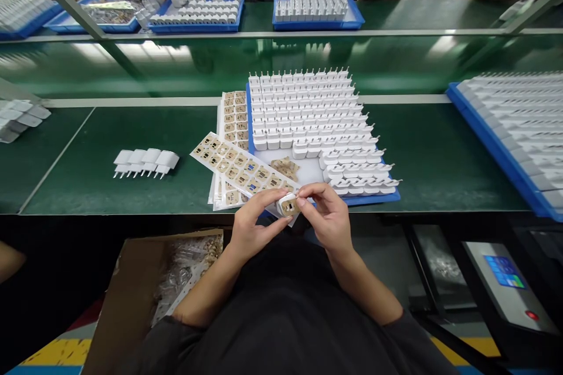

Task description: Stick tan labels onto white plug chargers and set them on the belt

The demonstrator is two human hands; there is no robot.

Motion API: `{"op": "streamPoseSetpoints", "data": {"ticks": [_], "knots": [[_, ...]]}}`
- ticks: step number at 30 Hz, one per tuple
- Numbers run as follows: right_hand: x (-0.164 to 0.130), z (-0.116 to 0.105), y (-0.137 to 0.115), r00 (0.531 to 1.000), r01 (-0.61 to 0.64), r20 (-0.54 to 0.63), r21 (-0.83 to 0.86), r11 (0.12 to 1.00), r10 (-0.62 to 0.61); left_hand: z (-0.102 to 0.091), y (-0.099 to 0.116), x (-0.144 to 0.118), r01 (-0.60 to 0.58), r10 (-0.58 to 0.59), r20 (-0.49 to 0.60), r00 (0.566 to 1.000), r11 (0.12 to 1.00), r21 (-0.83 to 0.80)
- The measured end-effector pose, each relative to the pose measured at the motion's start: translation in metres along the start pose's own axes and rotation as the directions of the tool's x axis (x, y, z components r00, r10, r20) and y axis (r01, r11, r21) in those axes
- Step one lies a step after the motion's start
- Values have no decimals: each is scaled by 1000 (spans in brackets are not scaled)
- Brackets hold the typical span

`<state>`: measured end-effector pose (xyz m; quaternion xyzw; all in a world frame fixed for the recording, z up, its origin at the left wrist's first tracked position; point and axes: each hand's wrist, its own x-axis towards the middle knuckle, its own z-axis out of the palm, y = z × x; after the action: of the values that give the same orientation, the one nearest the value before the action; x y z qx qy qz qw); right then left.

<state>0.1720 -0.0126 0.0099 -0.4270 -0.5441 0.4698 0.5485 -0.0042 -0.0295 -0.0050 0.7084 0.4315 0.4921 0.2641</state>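
My left hand (pixel 253 222) and my right hand (pixel 328 217) meet at the near table edge, both pinching one small white plug housing (pixel 289 205) with a tan circuit board showing in its open side. Just left of it lies a long panel of tan circuit boards (pixel 237 165), with more panels (pixel 234 118) behind. Beyond my hands a blue tray (pixel 373 196) holds many white plug housings (pixel 308 114) in rows, with a few loose boards (pixel 285 167) on its bare patch.
Several finished white plugs (pixel 146 162) lie in a row at the left. Another blue tray of plugs (pixel 514 129) stands at right. A cardboard box (pixel 132 293) sits below the table. Across the belt, other people's hands work over blue trays (pixel 196 12).
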Motion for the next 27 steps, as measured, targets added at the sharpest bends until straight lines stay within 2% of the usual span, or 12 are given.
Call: {"op": "streamPoseSetpoints", "data": {"ticks": [6, 14, 17, 20, 22, 25, 27], "knots": [[-3, 0, 0, 999, 33, 3, -37, 999, -33, -1, 4, 2, -13, 13, -4, 1000, 1000, 11], [-5, 6, -4, 991, 124, -22, -240, 963, -133, 0, 3, 1, -30, 30, -8, 1000, 999, 25], [-4, 8, -5, 978, 192, -16, -313, 930, -207, 0, 3, 0, -26, 27, -10, 1000, 999, 39], [-2, 9, -6, 940, 314, 5, -404, 859, -341, 0, 3, 0, -40, 41, -18, 999, 998, 46], [-1, 8, -5, 921, 339, -13, -466, 818, -389, 1, 2, -2, -31, 33, -38, 999, 999, 34], [1, 4, -3, 943, 248, -92, -441, 862, -318, 4, -1, -6, 13, -12, -104, 995, 1000, 9], [1, 2, -2, 980, 174, -46, -293, 940, -195, 7, -3, -8, 14, -16, -155, 988, 1000, -14]]}}
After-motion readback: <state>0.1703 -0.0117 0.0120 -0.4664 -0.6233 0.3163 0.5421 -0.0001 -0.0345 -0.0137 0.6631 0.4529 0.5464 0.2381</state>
